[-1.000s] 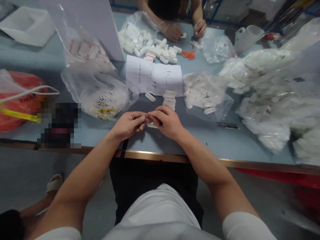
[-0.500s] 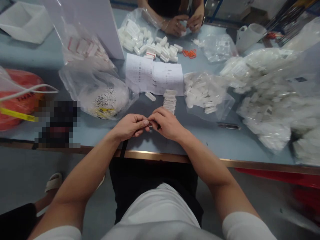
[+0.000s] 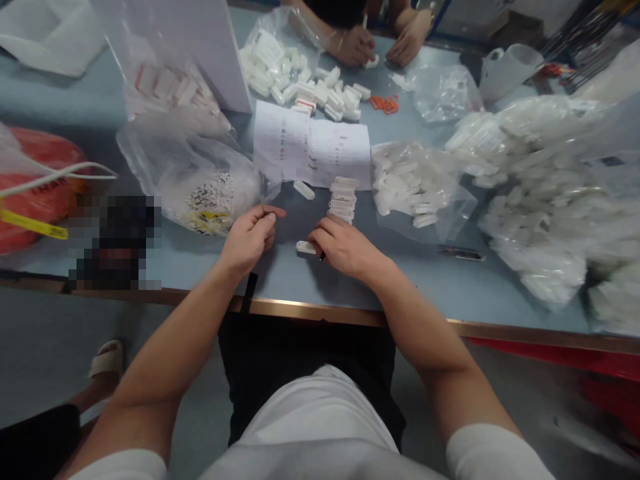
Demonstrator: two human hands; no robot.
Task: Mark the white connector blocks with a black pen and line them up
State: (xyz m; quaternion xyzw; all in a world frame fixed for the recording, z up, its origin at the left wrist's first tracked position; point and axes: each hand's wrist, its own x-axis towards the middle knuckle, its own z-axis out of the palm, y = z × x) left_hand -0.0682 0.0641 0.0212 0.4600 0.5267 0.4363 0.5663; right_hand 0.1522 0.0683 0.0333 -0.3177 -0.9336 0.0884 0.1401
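Observation:
My left hand (image 3: 250, 239) hovers over the table beside the clear bag with black-and-white printing (image 3: 215, 197). Its thumb is pressed to the curled fingers, and anything inside the pinch is too small to make out. My right hand (image 3: 347, 245) is curled low over the table, a thin black object (image 3: 321, 256) poking out beneath its fingers. Against those fingertips lies a small white plastic piece (image 3: 305, 247), partly covered by them. Just beyond stands a row of similar white pieces (image 3: 343, 200) laid side by side. A single white piece (image 3: 303, 191) lies apart, left of the row.
Printed sheets (image 3: 313, 143) lie behind the row. A bag of white parts (image 3: 410, 180) and a cutter-like tool (image 3: 463, 253) are on the right, with larger bags (image 3: 545, 213) further out. Across the table, a co-worker's hands (image 3: 357, 47) are near a white heap (image 3: 305, 83).
My hands have parted: the left has moved left and up, away from the right. A white piece now shows on the table at my right fingertips. The co-worker's hands have also separated.

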